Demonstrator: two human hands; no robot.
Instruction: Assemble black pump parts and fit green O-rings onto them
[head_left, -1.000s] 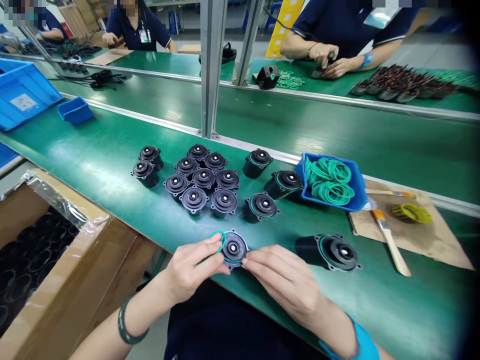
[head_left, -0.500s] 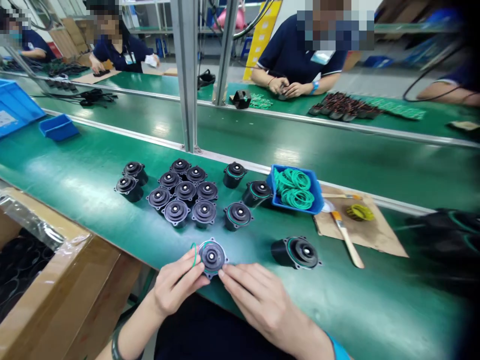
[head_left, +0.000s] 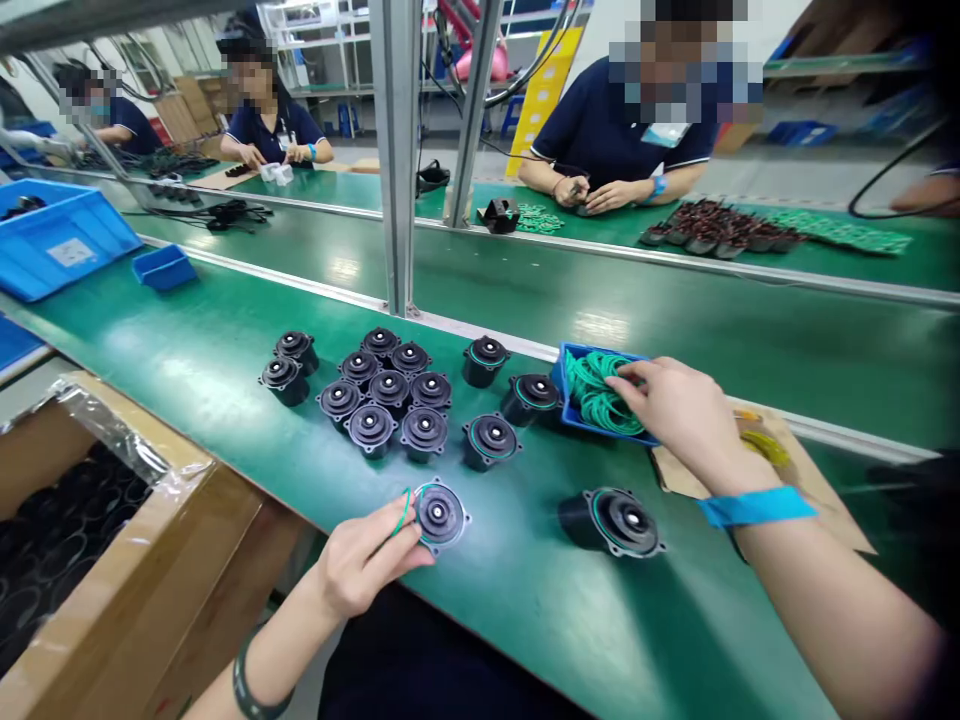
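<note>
My left hand (head_left: 367, 555) is closed on the rim of a black round motor housing (head_left: 441, 520), whose stepped face and pale centre tip point toward me. A loose green O-ring (head_left: 402, 514) hangs around the fingers of that hand. At the blue bin (head_left: 559, 378), my right hand (head_left: 679, 420) reaches over the rim, thumb and fingers pinched at the pile of green O-rings (head_left: 600, 395). How many rings it grips is hidden. Another black housing (head_left: 616, 522) lies tilted on the bench, to the right of the held one.
Several black housings (head_left: 388, 388) stand grouped on the green bench (head_left: 247, 440), some with green rings. An open carton (head_left: 172, 540) of black parts is at lower left. Cardboard (head_left: 814, 480) lies behind my right wrist. A metal post (head_left: 397, 200) rises mid-bench; co-workers (head_left: 622, 130) sit beyond.
My right hand has left the housing and moved up and right to the bin of O-rings. My left hand still holds the housing. The view has shifted slightly.
</note>
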